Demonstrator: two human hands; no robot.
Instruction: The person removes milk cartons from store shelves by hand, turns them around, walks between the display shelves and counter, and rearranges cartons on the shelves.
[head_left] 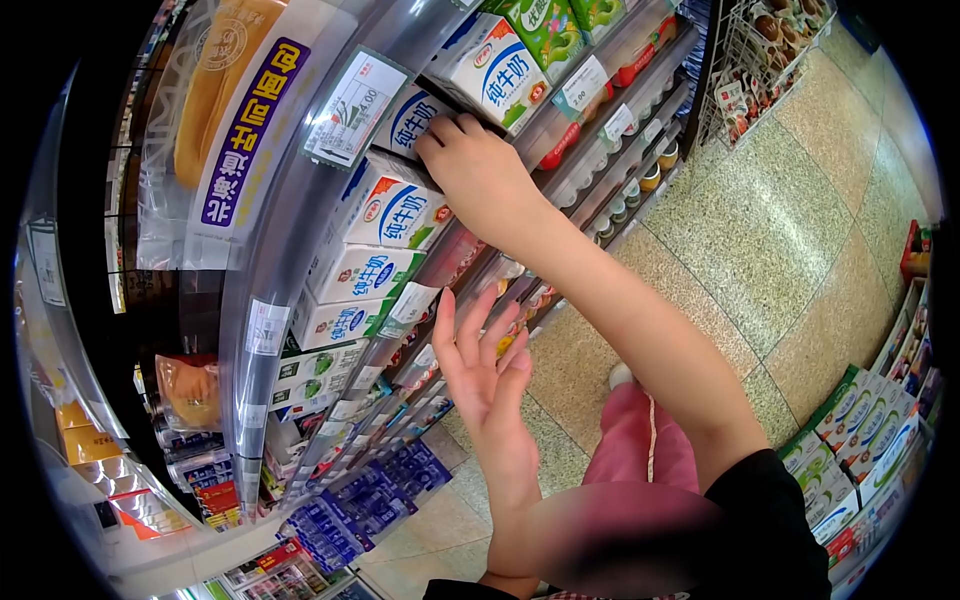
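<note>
My right hand (478,175) reaches into a refrigerated shelf, its fingers bent over the edge of a white and blue milk carton (408,122). The fingertips are partly hidden there, so its hold is unclear. Larger milk cartons stand on both sides, one above (497,75) and one below (395,207). Lower in the view, my left hand (485,365) is raised palm up with its fingers spread and nothing in it, beside a shelf price tag (412,303).
Bagged bread (225,110) hangs at the upper left. Blue packs (365,510) stand on the tiled floor (730,260) at the shelf's far end. A wire basket rack (740,70) is at the upper right, and stacked cartons (850,440) are at the lower right.
</note>
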